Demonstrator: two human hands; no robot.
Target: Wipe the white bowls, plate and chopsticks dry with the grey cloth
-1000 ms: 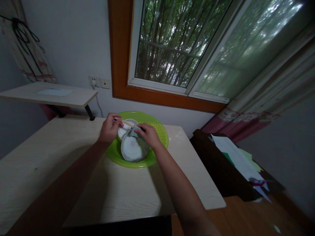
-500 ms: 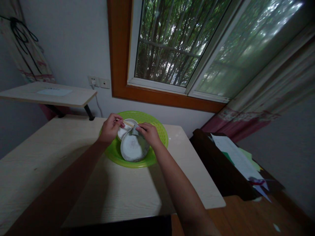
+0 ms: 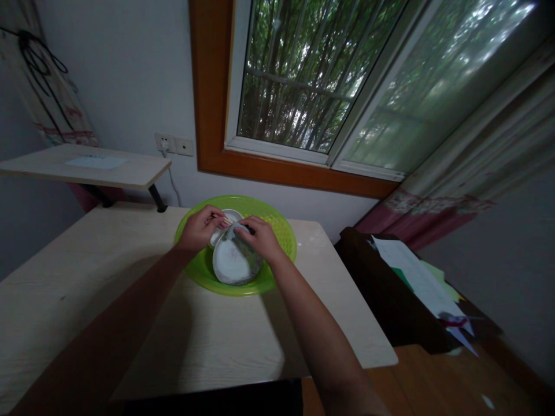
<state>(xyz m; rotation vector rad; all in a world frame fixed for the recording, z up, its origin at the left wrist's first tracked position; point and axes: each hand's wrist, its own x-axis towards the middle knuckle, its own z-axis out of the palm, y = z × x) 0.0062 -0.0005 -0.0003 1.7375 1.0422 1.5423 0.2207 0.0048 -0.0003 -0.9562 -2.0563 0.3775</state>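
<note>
A green plastic basin (image 3: 281,231) stands on the pale wooden table (image 3: 130,300) below the window. Inside it a white round plate (image 3: 232,263) leans on edge, with a second white dish (image 3: 232,215) behind it. My left hand (image 3: 200,228) is closed on thin wooden chopsticks (image 3: 226,220) over the basin's left part. My right hand (image 3: 259,238) is closed on a small grey cloth (image 3: 237,229) pressed against the top of the leaning plate. The two hands nearly touch.
A raised side shelf (image 3: 87,167) with a sheet of paper stands at the back left. A wall socket (image 3: 176,144) with a cable sits under the window frame. To the right, a dark cabinet (image 3: 390,300) carries papers, next to a curtain (image 3: 455,173).
My left hand has moved right with the chopsticks, closing the gap to my right hand. My right hand has shifted slightly on the plate's top edge.
</note>
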